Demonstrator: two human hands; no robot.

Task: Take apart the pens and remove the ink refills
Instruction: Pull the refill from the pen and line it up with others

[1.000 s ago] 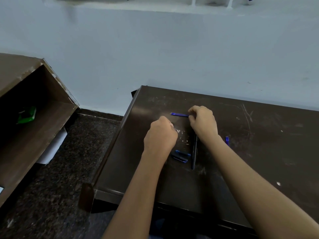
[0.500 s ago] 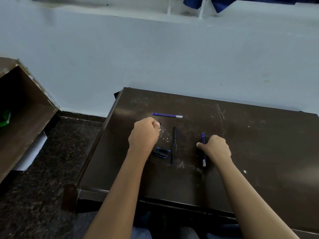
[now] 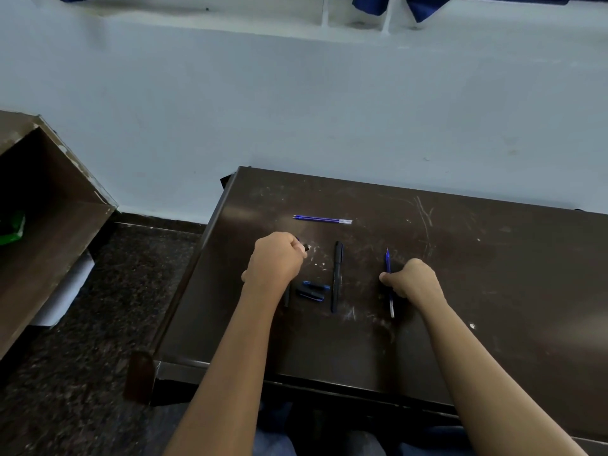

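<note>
My right hand (image 3: pixel 413 283) is closed around a blue ink refill (image 3: pixel 388 263) that lies on the dark table (image 3: pixel 493 274), its tip pointing away from me. My left hand (image 3: pixel 276 258) is a fist on a small dark pen part (image 3: pixel 306 247) that sticks out past the knuckles. Between the hands lies a black pen barrel (image 3: pixel 337 274). Two short blue-and-black pen pieces (image 3: pixel 312 290) rest beside it. Two blue refills (image 3: pixel 322 219) lie side by side farther back.
The table's left edge (image 3: pixel 197 274) drops to a speckled dark floor (image 3: pixel 98 357). A brown open shelf unit (image 3: pixel 49 225) stands at the left with a green item (image 3: pixel 11 227) inside. A pale wall (image 3: pixel 329 110) rises behind the table.
My right hand left the refills at the back, moved right and toward me, and closed on the blue refill there. My left hand has kept its fist in place.
</note>
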